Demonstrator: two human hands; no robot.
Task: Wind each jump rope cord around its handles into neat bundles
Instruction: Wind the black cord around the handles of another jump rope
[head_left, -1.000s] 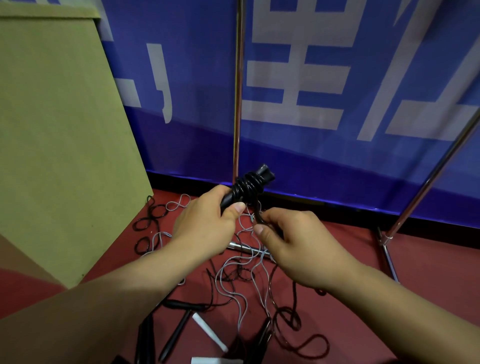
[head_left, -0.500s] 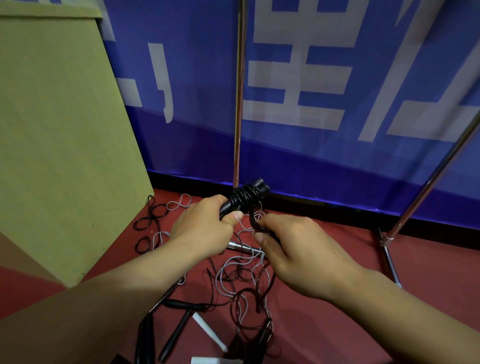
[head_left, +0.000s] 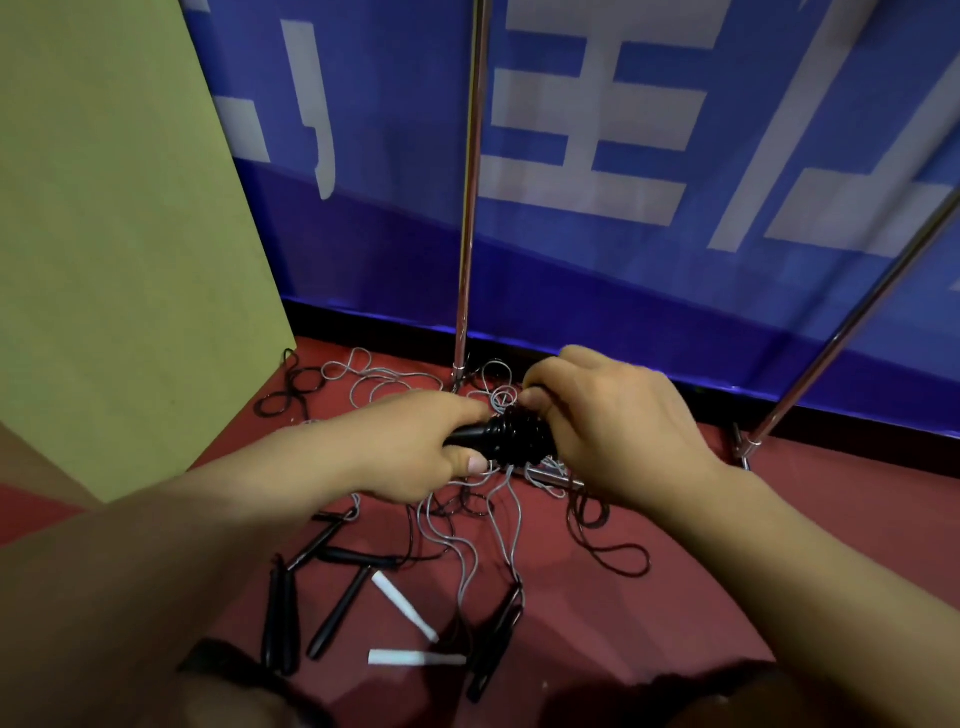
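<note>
The wound jump rope bundle (head_left: 511, 435) was black. On the dark red floor (head_left: 675, 597) lay black handles (head_left: 337, 613), two white handles (head_left: 405, 607) and grey cord (head_left: 462, 545). At twelve o'clock, the blue banner (head_left: 623, 156) bore white lettering.

Bundle (head_left: 511, 436), previously tilted up past the left hand (head_left: 415, 447), now lies level between both hands. Right hand (head_left: 608, 421), a second ago below the bundle pinching cord, now reaches over its far end, fingers curled on top. Black cord (head_left: 613, 551) loops now lie further right below that hand.
</note>
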